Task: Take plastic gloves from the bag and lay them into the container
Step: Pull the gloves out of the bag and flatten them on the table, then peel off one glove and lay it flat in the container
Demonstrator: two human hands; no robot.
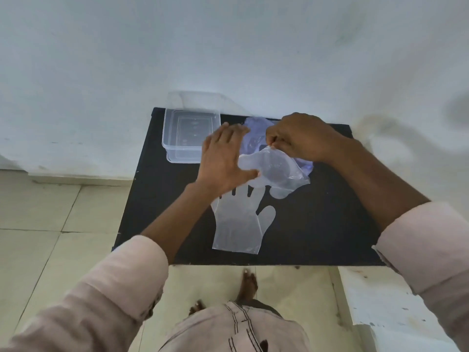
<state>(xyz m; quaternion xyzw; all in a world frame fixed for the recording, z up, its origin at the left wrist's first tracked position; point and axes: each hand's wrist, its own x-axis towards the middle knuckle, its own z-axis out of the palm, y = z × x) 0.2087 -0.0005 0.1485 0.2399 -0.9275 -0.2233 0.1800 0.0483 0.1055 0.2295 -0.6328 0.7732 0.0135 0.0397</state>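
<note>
A clear plastic glove (239,224) lies flat on the black table (317,224), fingers pointing away from me. Beyond it a second clear glove (275,171) hangs crumpled from my right hand (302,137), whose fingertips pinch its upper edge. My left hand (223,158) is spread flat, fingers apart, with its thumb touching that glove's left side. Behind both hands lies the translucent bag (253,124) of gloves, mostly hidden. The clear rectangular container (189,133) stands at the table's far left corner; nothing shows inside it.
The table stands against a white wall. A clear lid (200,100) leans against the wall behind the container. Tiled floor lies to the left and near me, with my bare feet below the table edge. A white ledge (380,301) sits at lower right.
</note>
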